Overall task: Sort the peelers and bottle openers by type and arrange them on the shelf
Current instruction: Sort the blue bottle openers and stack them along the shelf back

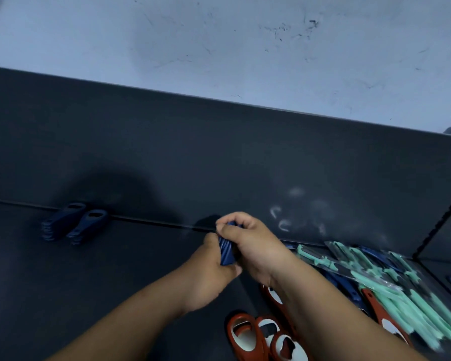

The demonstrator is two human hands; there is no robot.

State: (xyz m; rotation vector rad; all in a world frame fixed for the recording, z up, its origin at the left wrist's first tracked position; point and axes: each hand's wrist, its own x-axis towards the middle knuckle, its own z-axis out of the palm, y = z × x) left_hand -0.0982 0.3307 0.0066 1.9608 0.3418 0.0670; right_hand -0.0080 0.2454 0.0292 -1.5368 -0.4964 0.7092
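Together, left hand [211, 267] and right hand [248, 241] grip stacked blue openers [225, 252], fingers curled.

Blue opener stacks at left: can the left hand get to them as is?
Path looks free: only bare shelf between the left hand and the blue opener stacks. But it grips a blue bundle with the right hand, so probably not yet.

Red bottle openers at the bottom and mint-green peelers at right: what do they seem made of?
Red oval bottle openers: matte bodies, probably plastic; pale shiny inserts look like metal. Mint-green peelers: evenly coloured handles, likely plastic, inside glossy clear film sleeves.
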